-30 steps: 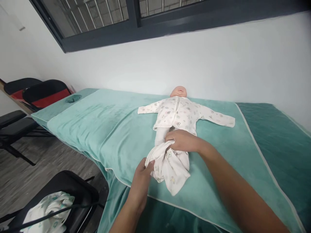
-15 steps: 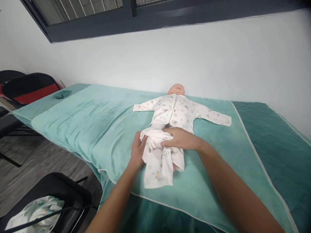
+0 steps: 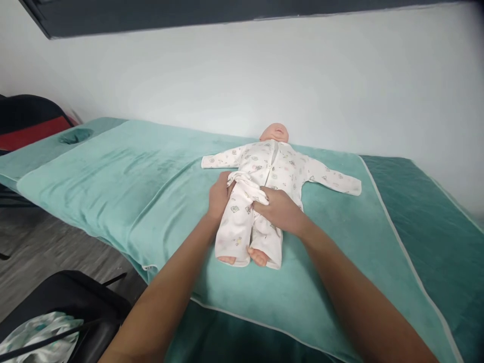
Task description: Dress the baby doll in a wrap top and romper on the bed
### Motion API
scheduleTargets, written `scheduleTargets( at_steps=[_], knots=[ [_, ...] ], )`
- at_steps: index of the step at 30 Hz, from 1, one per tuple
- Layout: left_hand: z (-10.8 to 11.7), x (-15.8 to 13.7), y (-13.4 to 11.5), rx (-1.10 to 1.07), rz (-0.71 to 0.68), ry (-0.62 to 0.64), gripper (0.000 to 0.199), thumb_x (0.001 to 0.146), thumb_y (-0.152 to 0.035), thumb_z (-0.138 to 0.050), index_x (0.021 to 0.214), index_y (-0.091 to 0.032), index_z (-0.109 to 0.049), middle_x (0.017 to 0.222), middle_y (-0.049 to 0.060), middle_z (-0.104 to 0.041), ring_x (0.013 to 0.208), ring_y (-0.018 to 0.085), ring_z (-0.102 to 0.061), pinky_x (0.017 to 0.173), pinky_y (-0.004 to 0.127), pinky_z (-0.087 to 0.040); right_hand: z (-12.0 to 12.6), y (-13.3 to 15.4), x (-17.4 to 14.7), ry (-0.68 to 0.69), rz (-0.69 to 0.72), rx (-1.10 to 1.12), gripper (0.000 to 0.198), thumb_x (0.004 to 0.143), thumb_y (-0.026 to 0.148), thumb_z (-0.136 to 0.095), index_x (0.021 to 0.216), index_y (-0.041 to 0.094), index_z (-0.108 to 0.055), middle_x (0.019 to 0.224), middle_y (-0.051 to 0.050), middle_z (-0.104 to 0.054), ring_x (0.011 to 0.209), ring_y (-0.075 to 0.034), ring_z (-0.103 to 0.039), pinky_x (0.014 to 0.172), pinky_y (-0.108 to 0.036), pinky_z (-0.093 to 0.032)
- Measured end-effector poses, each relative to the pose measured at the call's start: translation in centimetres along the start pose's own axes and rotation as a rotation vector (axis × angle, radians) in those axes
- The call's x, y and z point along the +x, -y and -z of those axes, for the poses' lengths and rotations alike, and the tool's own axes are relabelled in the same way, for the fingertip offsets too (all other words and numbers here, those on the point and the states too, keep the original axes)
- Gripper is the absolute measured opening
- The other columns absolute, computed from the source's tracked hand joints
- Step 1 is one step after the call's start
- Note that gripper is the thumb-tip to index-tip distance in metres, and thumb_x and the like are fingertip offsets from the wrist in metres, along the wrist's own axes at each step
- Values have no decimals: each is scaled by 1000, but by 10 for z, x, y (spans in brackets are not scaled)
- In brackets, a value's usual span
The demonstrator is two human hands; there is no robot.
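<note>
A baby doll (image 3: 274, 132) lies on its back, head toward the wall, in a white printed top (image 3: 282, 166) with both sleeves spread sideways. White printed baby pants (image 3: 235, 222) cover its legs, and its feet (image 3: 259, 256) show at the cuffs. Bunched fabric of the waistband sits around the doll's hips. My left hand (image 3: 220, 195) grips the waistband at its left side, fingers partly hidden in the cloth. On the other side my right hand (image 3: 279, 207) pinches the waistband between thumb and fingers.
The doll lies on a green towel-covered massage bed (image 3: 113, 176) with a face hole (image 3: 75, 135) at its left end. A black chair (image 3: 64, 297) holding a crumpled patterned cloth (image 3: 41, 335) stands at lower left. Behind the bed runs a white wall (image 3: 170, 80).
Both hands have pulled the pants up the doll's legs toward its hips, and the feet now show at the cuffs. The view has tilted down slightly.
</note>
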State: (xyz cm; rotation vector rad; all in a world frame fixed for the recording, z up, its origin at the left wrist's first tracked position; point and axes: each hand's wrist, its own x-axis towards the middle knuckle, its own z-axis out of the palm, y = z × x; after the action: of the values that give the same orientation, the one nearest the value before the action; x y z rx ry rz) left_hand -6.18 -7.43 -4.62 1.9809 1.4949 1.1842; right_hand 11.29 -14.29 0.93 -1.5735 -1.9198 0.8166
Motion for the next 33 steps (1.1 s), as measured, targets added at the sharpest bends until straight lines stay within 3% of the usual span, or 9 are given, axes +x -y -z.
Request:
scheduleTargets(
  at_steps=[7,14,19,21,23,26,29,31,33],
  knots=[
    [-5,8,-2,241,36,-16,30,95,-39,-48,116,-21,-57,112,10,-68,99,27,-65,80,31,-44,-8,-3,3,-170,-4,-16,15,81,34,-48,73,23,-41,67,2,-54,66,-17,-50,60,-27,-35],
    [5,-10,-2,-39,1,-13,24,93,-37,-48,105,-22,-62,102,6,-69,90,22,-62,81,31,-45,-5,0,-6,-125,-7,-70,18,86,41,-50,82,23,-47,76,-1,-61,71,-19,-54,63,-29,-37],
    [17,-25,-6,-275,54,1,18,84,-34,-59,95,-22,-64,93,2,-68,87,19,-59,82,29,-45,19,-3,-16,5,112,188,33,86,52,-59,103,23,-56,92,-1,-66,82,-18,-60,70,-29,-44],
    [21,-31,-8,-421,66,41,20,83,-39,-60,91,-21,-65,90,2,-65,86,19,-57,81,29,-45,29,-10,-19,-69,171,331,31,89,50,-56,103,22,-56,91,-2,-67,81,-17,-61,71,-29,-46],
    [24,-33,-10,-578,76,51,32,87,-49,-54,84,-19,-65,87,3,-64,84,18,-56,79,29,-45,37,-19,-21,-258,191,357,27,91,47,-54,98,22,-56,85,-2,-66,76,-17,-61,70,-30,-47],
    [26,-29,-15,-676,176,57,47,90,-56,-46,67,-18,-59,71,2,-57,68,15,-49,66,29,-41,37,-33,-19,-494,190,82,23,87,44,-61,93,22,-57,84,-3,-62,74,-17,-58,70,-31,-45],
    [29,-17,-27,-546,245,172,37,83,-51,-61,66,-18,-59,61,-2,-48,59,13,-42,57,26,-34,27,-41,-14,-433,224,-209,24,86,41,-63,99,21,-57,98,-7,-60,87,-21,-57,75,-32,-44],
    [33,-6,-35,-395,154,260,25,77,-44,-68,80,-20,-65,67,-2,-51,62,13,-44,59,26,-35,19,-42,-10,-400,236,-304,22,90,39,-58,100,20,-56,101,-9,-59,91,-23,-57,77,-32,-43],
    [35,4,-43,-228,2,316,27,74,-38,-72,96,-22,-66,78,-1,-56,70,15,-50,66,27,-40,13,-42,-8,-417,235,-361,20,94,39,-51,98,20,-56,96,-8,-59,89,-23,-57,76,-32,-42]
  ],
)
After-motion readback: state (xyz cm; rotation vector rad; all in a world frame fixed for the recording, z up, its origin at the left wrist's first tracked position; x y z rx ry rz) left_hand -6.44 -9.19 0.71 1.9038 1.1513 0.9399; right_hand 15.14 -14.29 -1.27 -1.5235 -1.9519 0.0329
